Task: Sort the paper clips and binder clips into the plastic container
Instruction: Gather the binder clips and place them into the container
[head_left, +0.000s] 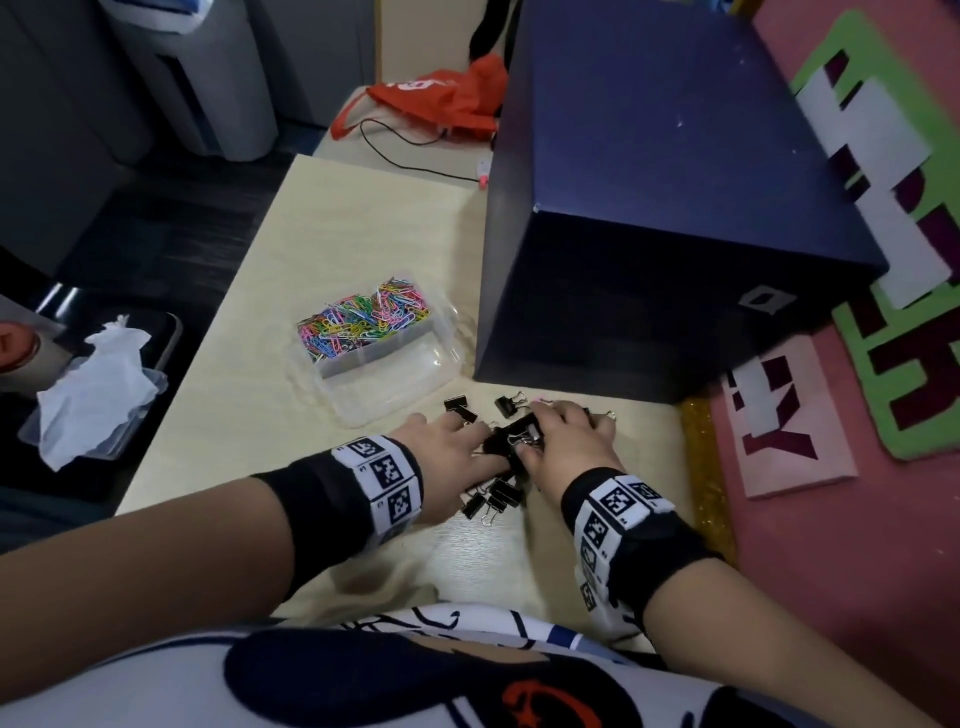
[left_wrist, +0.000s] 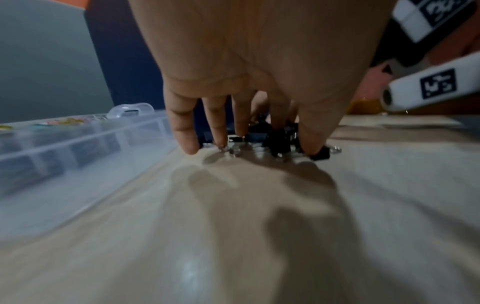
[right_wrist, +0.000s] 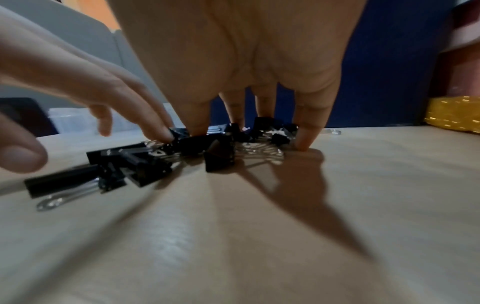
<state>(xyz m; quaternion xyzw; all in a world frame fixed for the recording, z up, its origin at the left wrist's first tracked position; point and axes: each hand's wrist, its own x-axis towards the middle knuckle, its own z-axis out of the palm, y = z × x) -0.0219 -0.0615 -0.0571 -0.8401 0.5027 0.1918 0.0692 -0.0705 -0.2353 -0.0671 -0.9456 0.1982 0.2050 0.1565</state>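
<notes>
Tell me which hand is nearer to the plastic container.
Left. The left hand lies just in front of the plastic container, its fingers spread on the binder clips. The right hand is further out, on the far side of the clips.

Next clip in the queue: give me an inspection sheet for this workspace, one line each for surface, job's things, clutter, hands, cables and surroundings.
Surface: pale wooden table, bare at the far end.
Job's things: clear plastic container on the table, far compartment full of coloured paper clips, near compartment empty; black binder clips loose on the table near the person.
Clutter: big dark blue box on the table's right side; orange bag beyond it.
Hands: left hand and right hand, fingers straight, raking the binder clips together from both sides.
Cables: thin black cable running from the bag across the far end.
Surroundings: pink mat at right; crumpled tissue in a tray at left.
</notes>
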